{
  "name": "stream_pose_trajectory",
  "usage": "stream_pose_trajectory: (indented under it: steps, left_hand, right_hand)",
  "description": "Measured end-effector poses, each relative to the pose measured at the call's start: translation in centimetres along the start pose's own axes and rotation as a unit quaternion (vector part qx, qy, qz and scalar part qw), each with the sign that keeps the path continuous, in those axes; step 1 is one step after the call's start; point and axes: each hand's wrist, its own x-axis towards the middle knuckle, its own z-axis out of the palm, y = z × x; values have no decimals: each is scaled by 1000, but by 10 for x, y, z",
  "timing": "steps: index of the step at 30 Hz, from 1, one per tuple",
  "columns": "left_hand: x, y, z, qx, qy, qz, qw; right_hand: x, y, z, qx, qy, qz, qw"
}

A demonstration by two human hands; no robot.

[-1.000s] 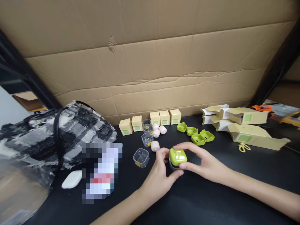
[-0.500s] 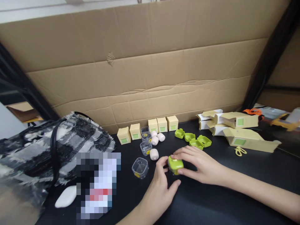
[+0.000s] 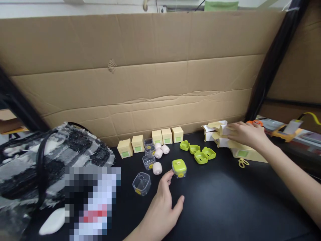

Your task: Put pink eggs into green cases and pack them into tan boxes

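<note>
A small clear case with a green lid (image 3: 179, 168) stands closed on the black table (image 3: 225, 201). My left hand (image 3: 163, 204) rests beside it, fingers apart, a fingertip just at its left side, holding nothing. My right hand (image 3: 244, 133) reaches to the far right onto a pile of flat tan cartons (image 3: 240, 152), fingers laid over the top one (image 3: 219, 129); I cannot see whether they grip it. Several loose green lids (image 3: 198, 153), pink blobs (image 3: 157, 164) and empty clear cases (image 3: 141, 183) lie between the hands.
A row of small tan boxes (image 3: 150, 140) lines the cardboard wall (image 3: 150, 77). A black-and-white fabric bag (image 3: 50, 157) fills the left side, with a white oval object (image 3: 51, 222) in front. Yellow scissors (image 3: 242, 162) lie by the cartons.
My right hand has let go of the green-lidded case and moved right to the pile of cartons. My left hand has loosened from the case. The view has tilted upward.
</note>
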Motion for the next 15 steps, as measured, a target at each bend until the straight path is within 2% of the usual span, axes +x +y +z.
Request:
stream_pose_trajectory:
  steps: [4, 8, 11, 13, 14, 15]
  left_hand:
    - [0, 0, 2, -9, 14, -6, 1000]
    - [0, 5, 0, -25, 36, -14, 999]
    - [-3, 8, -6, -13, 15, 5, 1000]
    - [-6, 9, -10, -3, 6, 28, 1000]
    - [-7, 10, -12, -2, 5, 40, 999]
    - [-8, 12, -14, -9, 5, 51, 999]
  right_hand:
    - [-2, -1, -15, 27, 30, 15, 999]
    - [-5, -26, -52, 98, 143, 37, 984]
    - [-18, -55, -72, 186, 219, 48, 957]
    - [-32, -75, -75, 254, 224, 34, 940]
    - [-40, -85, -75, 303, 195, 16, 933]
    - [-47, -95, -74, 368, 141, -6, 919]
